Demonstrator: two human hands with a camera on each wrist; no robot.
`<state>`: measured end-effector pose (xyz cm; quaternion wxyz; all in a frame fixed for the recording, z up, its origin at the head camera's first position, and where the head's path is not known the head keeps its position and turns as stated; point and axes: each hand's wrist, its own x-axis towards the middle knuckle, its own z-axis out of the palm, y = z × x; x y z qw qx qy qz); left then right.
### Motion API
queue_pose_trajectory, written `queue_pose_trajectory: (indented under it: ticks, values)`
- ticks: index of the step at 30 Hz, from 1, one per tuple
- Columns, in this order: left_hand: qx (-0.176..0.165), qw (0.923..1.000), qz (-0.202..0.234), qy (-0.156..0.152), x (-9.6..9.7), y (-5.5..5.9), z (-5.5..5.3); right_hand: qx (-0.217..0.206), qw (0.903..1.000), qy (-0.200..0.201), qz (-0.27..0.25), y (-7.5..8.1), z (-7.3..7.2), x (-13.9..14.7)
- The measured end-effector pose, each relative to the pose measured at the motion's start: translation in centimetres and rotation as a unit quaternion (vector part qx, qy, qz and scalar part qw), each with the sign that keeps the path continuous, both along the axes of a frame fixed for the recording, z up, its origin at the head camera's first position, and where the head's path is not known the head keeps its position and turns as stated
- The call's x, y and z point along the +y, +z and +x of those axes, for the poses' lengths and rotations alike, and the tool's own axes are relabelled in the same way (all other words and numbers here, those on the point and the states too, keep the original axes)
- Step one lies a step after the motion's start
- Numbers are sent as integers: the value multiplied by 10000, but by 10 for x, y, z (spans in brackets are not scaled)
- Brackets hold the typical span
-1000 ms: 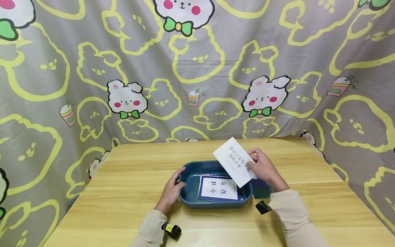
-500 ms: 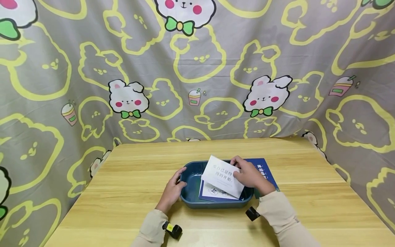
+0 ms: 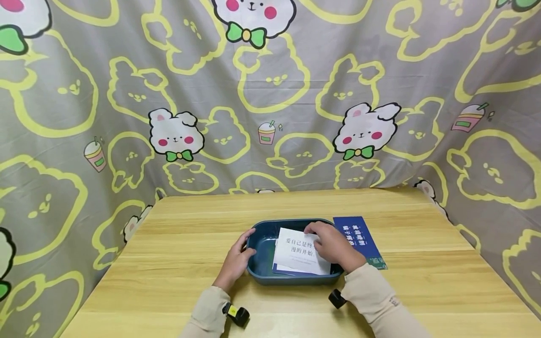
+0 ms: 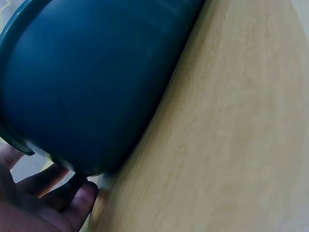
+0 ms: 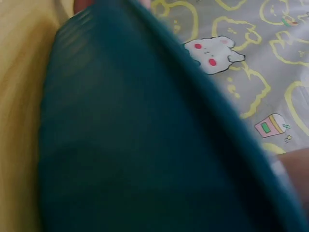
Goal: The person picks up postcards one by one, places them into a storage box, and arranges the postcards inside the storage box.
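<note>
In the head view a dark teal plastic storage box (image 3: 262, 263) stands on the table. At its left end my left hand (image 3: 234, 260) grips the rim, thumb inside; the left wrist view shows fingers (image 4: 77, 203) against the outer wall. My right hand (image 3: 331, 241) reaches into the box's right part and pinches the right edge of a white postcard (image 3: 297, 258) with printed characters. This postcard lies over a blue-bordered card (image 3: 281, 270), nearly hiding it. The right wrist view has the box wall (image 5: 130, 130) in front of most of the right hand (image 5: 297, 179).
Right of the box, a blue booklet or card (image 3: 359, 239) with white characters lies on the wooden table (image 3: 190, 234). Behind the table and at both sides hangs a grey curtain (image 3: 270, 155) with cartoon animals. Both wrists carry small black cameras.
My right hand has moved left and down, bringing the white postcard from above the box's right rim onto the card inside. The blue booklet has come into fuller view. My left hand stays put.
</note>
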<state>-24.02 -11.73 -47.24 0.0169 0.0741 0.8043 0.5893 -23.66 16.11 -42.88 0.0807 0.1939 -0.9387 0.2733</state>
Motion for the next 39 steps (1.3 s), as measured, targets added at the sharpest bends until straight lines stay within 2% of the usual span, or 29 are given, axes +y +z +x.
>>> queue_pose_trajectory:
  ticks: [5, 10, 13, 17, 20, 23, 26, 29, 31, 33, 39]
  values:
    - [68, 10000, 34, -32, 0, 0, 0, 451, 9988, 151, 86, -5, 2, -1]
    - [-19, 10000, 22, 13, 1, 0, -1, 548, 9977, 82, -382, -5, 0, 2]
    - [-3, 10000, -10, 0, 2, 1, -1, 522, 9944, -275, -879, -1, -3, 10]
    - [-15, 10000, 9, -15, 2, 3, -1, 446, 9845, -1077, -1312, 1, -10, 35]
    - [-54, 10000, 16, 4, 2, 4, -2, 31, 9768, -1725, -1268, 0, -12, 60]
    - [-51, 10000, -30, 19, 2, 4, -2, -734, 9688, -2214, -841, -2, -11, 84]
    - [-7, 10000, -37, 17, 1, 3, -2, -1616, 9544, -2491, -297, -4, -8, 100]
    - [13, 10000, -9, 8, 1, 4, -2, -2274, 9382, -2610, 53, -7, -7, 109]
    - [13, 10000, 11, 12, 0, 4, -1, -2479, 9314, -2661, 138, -9, -7, 112]
    - [-42, 10000, 37, 30, 0, 5, -1, -2533, 9295, -2677, 143, -11, -7, 113]
    - [-21, 10000, 85, -8, 0, 4, 1, -2408, 9360, -2568, -59, -15, -6, 117]
